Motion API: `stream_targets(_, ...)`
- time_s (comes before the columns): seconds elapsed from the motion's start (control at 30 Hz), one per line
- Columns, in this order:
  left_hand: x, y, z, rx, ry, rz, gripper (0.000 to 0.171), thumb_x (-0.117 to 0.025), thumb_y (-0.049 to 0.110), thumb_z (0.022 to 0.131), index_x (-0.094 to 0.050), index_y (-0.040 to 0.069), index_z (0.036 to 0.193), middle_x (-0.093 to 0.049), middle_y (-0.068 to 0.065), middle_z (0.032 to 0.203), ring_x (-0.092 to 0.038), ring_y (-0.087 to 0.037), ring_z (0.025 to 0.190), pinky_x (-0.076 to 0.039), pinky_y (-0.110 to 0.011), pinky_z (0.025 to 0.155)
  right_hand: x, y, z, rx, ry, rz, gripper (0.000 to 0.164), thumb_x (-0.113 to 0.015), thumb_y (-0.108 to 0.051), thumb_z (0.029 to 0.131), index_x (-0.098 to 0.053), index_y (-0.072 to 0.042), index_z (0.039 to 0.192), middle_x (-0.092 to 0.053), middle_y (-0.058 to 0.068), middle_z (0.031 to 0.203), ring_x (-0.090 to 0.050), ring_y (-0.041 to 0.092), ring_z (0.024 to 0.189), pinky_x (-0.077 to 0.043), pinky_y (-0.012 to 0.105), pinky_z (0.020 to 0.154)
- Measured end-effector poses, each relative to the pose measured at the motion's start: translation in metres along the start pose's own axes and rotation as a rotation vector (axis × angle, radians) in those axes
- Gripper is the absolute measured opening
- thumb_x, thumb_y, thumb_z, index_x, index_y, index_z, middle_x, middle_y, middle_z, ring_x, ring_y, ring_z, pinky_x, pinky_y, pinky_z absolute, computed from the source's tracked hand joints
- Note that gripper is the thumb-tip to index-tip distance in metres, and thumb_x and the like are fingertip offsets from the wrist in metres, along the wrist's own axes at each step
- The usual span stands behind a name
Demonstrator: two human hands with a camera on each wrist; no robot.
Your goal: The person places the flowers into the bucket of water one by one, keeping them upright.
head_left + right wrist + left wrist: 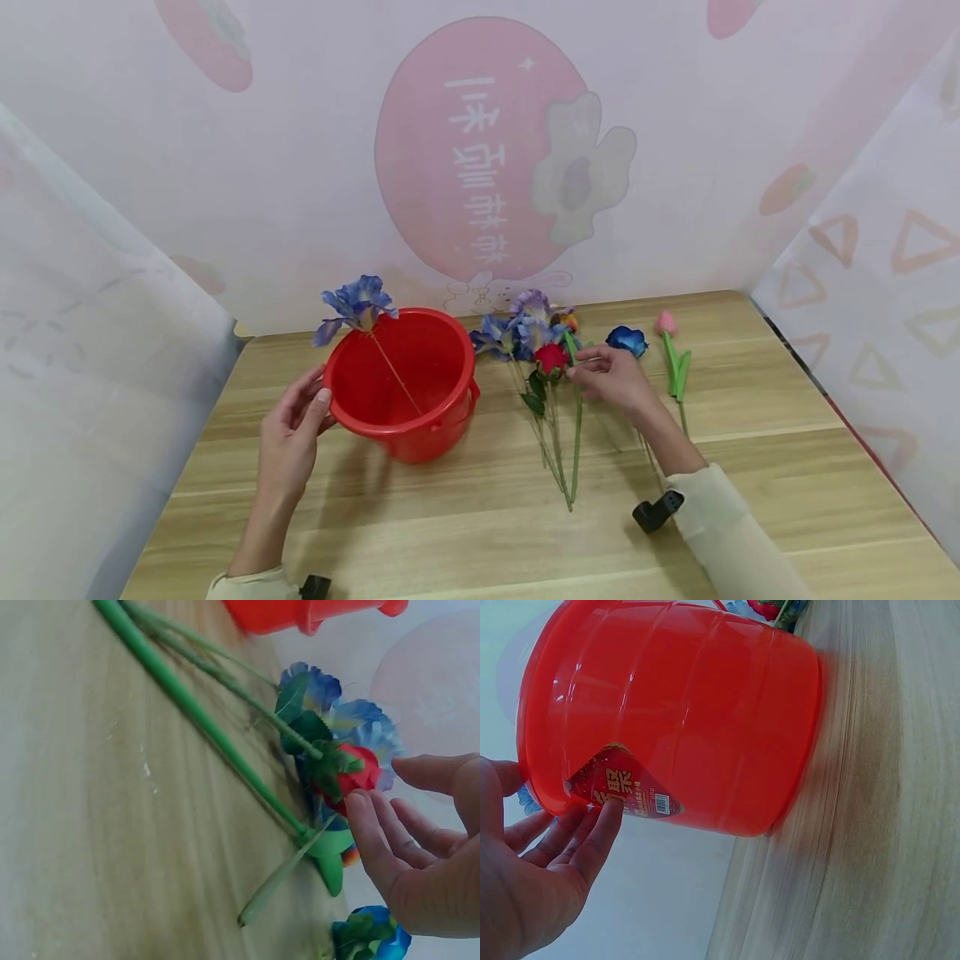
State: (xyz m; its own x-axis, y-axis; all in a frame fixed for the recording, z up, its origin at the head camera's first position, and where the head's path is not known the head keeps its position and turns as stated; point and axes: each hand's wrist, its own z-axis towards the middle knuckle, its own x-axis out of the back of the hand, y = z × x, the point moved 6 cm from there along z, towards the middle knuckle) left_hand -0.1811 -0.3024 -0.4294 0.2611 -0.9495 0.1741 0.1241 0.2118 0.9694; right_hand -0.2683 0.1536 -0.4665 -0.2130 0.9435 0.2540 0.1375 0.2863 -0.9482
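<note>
My left hand [288, 442] grips the rim of a red plastic bucket [420, 447], thumb at the rim and fingers along the outer wall, near a label [619, 784]. A blue artificial iris [356, 307] stands tilted in the bucket, its bloom above the rim and its stem inside. To the bucket's right, my right hand [618, 385] reaches over a group of artificial flowers. Its fingertips are right at a red rose [551, 358], with thumb and fingers spread apart in the right wrist view. Blue and purple irises [534, 321] lie behind the rose.
A blue rose [627, 340] and a pink tulip [665, 323] with green leaves lie farther right on the wooden table [465, 542]. An orange bloom [568, 320] shows behind the rose. A printed backdrop [300, 167] borders the table's far edge.
</note>
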Motion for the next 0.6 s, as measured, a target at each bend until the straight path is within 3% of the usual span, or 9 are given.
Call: stream_targets(0.6,0.000,0.001,0.000,-0.003,0.001,0.016,0.050,-0.062,0.021,0.110,-0.053,0.007,0.157,-0.069,0.006,0.130,-0.073,-0.003,0.109,-0.063,-0.016,0.086,-0.036,0.024,0.003,-0.133,-0.065,0.021,0.036,-0.075,-0.008,0.099,-0.064,0.006,0.131,-0.078,0.023,0.117,-0.080,0.022,0.088,-0.069,0.034,0.073)
